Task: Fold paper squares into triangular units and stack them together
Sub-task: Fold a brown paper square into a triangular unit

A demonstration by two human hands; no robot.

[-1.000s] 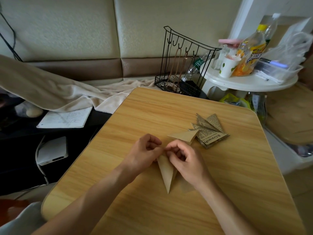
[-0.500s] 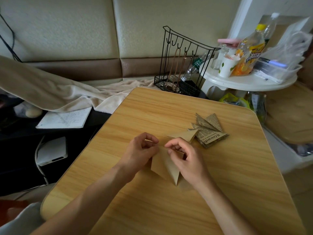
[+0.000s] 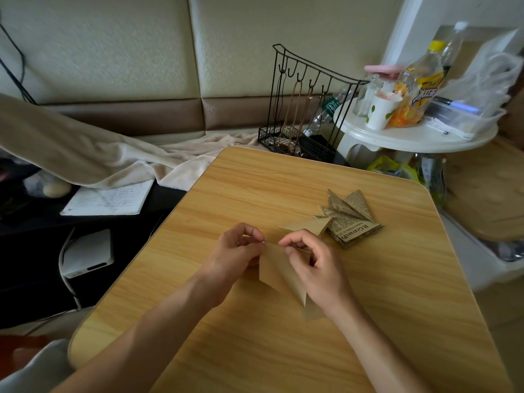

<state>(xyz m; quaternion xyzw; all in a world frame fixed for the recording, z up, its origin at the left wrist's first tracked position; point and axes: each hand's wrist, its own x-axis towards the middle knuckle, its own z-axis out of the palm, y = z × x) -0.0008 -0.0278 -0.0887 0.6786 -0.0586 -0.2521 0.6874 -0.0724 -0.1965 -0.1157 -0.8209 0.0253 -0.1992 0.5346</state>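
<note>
Two hands fold a brown paper piece over a wooden desk.

The left hand (image 3: 236,252) and right hand (image 3: 314,265) each pinch the top edge of a folded brown paper (image 3: 279,272), fingers curled onto it, its point aimed toward the viewer just above the desk (image 3: 397,307). Just beyond the right hand lies a folded brown unit (image 3: 310,225), touching a pile of newsprint-patterned units (image 3: 350,219) to its right; the print is too small to read. Beyond the desk's far edge stands a black wire rack (image 3: 306,109). At far right, a white round table (image 3: 411,137) carries a paper cup (image 3: 380,110), a yellow-capped juice bottle (image 3: 416,92) with an unreadable label, and a clear tray (image 3: 465,120). At left, a blanket (image 3: 85,154) partly covers a notebook (image 3: 107,198).
</note>
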